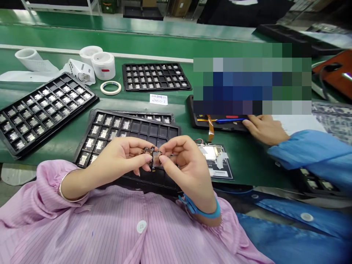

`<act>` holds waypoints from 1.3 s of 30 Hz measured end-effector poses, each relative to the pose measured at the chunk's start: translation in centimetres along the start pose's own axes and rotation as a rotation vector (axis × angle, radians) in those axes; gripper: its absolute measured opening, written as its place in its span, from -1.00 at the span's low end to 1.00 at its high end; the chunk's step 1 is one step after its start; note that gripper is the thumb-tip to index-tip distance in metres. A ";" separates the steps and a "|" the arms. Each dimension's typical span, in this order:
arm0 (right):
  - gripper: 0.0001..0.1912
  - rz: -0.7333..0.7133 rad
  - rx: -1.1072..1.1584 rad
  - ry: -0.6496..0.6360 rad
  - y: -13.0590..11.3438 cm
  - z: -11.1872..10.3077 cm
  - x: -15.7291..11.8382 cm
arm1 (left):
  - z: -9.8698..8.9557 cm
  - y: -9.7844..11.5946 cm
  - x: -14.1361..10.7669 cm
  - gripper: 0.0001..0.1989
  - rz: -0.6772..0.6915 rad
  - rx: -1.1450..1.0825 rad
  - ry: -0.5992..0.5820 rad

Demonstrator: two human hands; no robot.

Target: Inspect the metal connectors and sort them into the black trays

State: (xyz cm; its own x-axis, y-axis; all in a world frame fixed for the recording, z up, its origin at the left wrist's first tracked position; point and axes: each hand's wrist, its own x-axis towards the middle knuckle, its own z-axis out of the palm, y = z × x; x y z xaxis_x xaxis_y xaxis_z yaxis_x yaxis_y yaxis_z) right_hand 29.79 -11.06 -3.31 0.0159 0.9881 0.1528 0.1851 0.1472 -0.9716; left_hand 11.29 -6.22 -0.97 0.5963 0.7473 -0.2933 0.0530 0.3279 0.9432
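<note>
Between my two hands is a small circuit board (156, 159) with metal parts on it. My left hand (121, 158) pinches its left end between thumb and fingers. On the right end, the thumb and fingers of my right hand (185, 163) are closed in a pinch. Both hands are above a black compartment tray (139, 128), whose left pockets hold small boards; several pockets on its right side show bare. Part of another black tray (165, 118) shows from underneath it. My hands cover the tray's middle.
Filled black trays (48, 110) (156, 77) lie left and behind. Label rolls (103, 65), a tape ring (110, 88) and a handwritten note (158, 99) are on the green bench. At right, a co-worker's hand (265, 128) is beside a black case (194, 113); an opened device (216, 161) lies nearer.
</note>
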 end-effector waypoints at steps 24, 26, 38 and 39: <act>-0.93 -0.160 -0.288 0.169 0.9 -0.6 0.5 | -0.6 -1.1 -2.0 -0.71 0.050 -0.211 -0.022; -0.93 -0.107 -0.227 0.208 0.9 -0.7 0.4 | -0.6 -1.2 -1.9 -0.71 0.047 -0.212 -0.022; -0.80 0.288 0.472 -0.205 0.1 0.0 -0.1 | -0.7 -1.4 -2.0 -0.70 0.020 -0.240 0.001; -0.80 0.288 0.466 -0.199 0.1 0.1 -0.1 | -0.7 -1.3 -2.0 -0.71 0.021 -0.244 0.000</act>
State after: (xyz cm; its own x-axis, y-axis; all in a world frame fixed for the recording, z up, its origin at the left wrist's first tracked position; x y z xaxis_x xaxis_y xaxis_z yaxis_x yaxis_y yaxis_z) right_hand 29.75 -11.14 -3.43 -0.1915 0.9738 -0.1229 -0.2520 -0.1698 -0.9527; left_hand 9.49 -7.76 -1.73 0.5950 0.7556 -0.2739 -0.1543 0.4419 0.8837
